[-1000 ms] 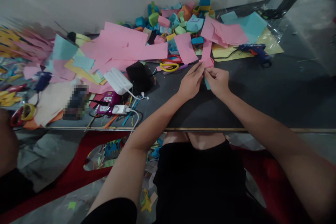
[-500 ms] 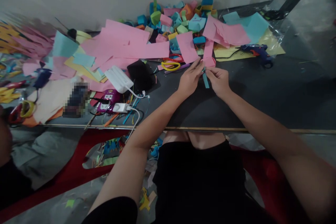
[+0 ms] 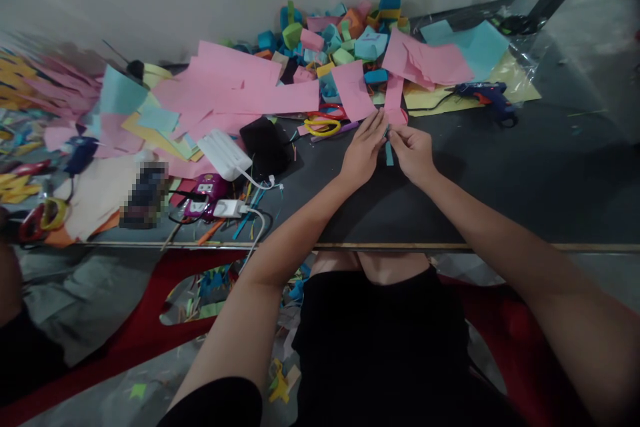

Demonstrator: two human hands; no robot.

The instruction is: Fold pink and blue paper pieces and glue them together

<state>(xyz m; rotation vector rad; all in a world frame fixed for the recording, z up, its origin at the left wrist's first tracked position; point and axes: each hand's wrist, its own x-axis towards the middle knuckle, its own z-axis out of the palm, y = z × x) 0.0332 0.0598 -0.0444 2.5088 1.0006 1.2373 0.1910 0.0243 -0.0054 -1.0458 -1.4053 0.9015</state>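
Observation:
A narrow teal paper strip [image 3: 389, 155] hangs down between my two hands, above the dark tabletop. My right hand [image 3: 414, 152] pinches it near its upper end, thumb against curled fingers. My left hand [image 3: 363, 147] is close beside, its fingers pressed together at the strip's upper end; the exact contact is hidden. Just beyond the fingertips, a pink paper piece [image 3: 397, 116] with a curved end shows. Yellow-handled scissors [image 3: 323, 127] and red-handled scissors [image 3: 334, 108] lie left of my left hand.
Pink paper sheets [image 3: 240, 83] spread across the left and back, before a heap of small folded paper pieces [image 3: 343, 40]. A blue glue gun [image 3: 487, 97] rests at right. A white power bank [image 3: 225, 153], black pouch [image 3: 264, 147] and purple power strip [image 3: 206, 193] lie left. Another person's arm [image 3: 9, 280] is at far left.
My left fingers have shifted slightly over the strip's upper end, and less of the teal strip shows. The view has moved a little; both hands keep close together.

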